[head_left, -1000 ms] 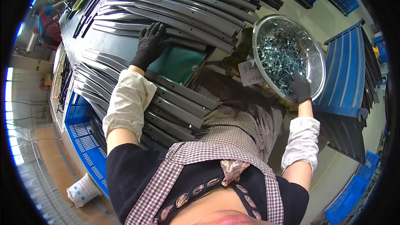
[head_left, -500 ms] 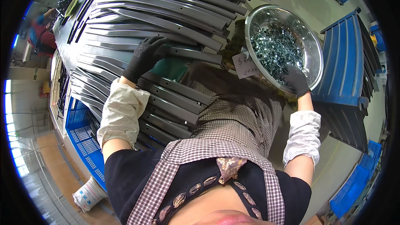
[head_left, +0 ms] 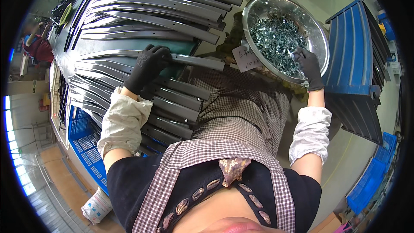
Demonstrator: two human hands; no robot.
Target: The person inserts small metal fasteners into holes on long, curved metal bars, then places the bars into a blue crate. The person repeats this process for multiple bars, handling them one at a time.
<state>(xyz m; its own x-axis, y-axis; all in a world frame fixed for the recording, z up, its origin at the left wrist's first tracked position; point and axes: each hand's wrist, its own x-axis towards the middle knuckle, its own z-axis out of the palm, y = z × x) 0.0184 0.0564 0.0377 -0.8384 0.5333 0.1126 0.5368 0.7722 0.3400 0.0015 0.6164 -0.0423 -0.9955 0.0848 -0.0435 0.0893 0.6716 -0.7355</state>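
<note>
Head-worn fisheye, downward over both hands (head_left: 151, 65) (head_left: 309, 67)

Tabletop (head_left: 183, 47) smooth, grey toward the far left and green nearer the person's lap, bare in a band between two spreads of long dark strips. Upper strips (head_left: 159, 6) lie roughly side by side, some overlapping, one slanted across its neighbours, their right ends uneven; lower strips (head_left: 177, 108) fan out closely packed, right ends reaching the apron (head_left: 241, 108). At the far left, a dark tangled heap (head_left: 64, 2) with a yellow-green ring-like item (head_left: 65, 14) by it, details too small to tell.
</note>
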